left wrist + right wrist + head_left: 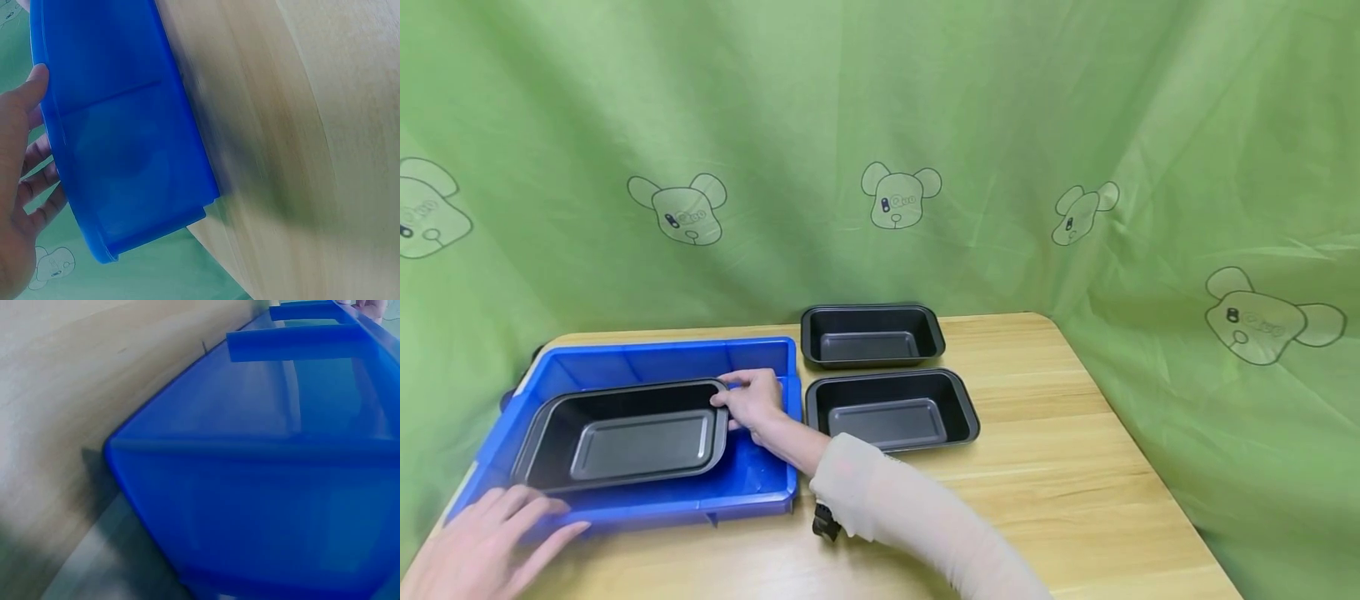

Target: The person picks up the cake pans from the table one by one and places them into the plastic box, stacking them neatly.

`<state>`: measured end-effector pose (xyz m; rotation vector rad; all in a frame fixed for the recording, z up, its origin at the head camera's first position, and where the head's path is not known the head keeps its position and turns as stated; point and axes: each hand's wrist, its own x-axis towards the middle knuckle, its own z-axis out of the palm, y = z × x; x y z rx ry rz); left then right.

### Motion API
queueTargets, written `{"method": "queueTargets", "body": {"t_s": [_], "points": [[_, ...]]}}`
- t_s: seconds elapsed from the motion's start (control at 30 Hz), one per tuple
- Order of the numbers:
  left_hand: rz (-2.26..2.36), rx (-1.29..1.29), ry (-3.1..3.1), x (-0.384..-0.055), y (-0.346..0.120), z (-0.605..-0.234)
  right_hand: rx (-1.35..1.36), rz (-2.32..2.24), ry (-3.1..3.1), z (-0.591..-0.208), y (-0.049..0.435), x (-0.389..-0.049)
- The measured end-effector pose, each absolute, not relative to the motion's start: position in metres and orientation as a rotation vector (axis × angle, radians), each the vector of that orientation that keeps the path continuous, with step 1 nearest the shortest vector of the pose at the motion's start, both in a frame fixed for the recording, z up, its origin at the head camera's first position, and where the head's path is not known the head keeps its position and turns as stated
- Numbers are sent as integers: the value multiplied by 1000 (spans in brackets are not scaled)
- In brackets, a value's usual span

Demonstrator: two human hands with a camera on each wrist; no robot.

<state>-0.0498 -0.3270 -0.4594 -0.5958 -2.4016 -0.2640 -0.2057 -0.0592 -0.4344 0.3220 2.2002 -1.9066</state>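
A black loaf pan (640,446) lies inside a blue plastic bin (752,504) on the left of the table. My right hand (758,406) pinches the pan's rim at its right end, thumb on the inner side. The right wrist view shows only the bin's outer wall (262,512), not the pinching fingers. At the bin's front left corner is my left hand (490,542), a little blurred, its fingers spread and loosely extended. In the left wrist view the left thumb and fingers (40,181) lie along the bin's rim; whether they press it I cannot tell.
Two more black loaf pans stand right of the bin, one at the back (868,335) and one nearer (887,412), partly behind my right forearm. Wooden tabletop (1060,467) extends to the right. A green curtain (1000,125) hangs behind and at the sides.
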Motion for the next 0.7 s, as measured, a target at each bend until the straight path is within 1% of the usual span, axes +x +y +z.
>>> {"method": "queueTargets", "body": {"t_s": [0.33, 0.7], "points": [[-288, -590, -2370, -50, -324, -460, 319, -1918, 2063, -438, -55, -207], [-272, -586, -2362, -49, -323, -459, 325, -1879, 2058, -439, -54, -211]]}}
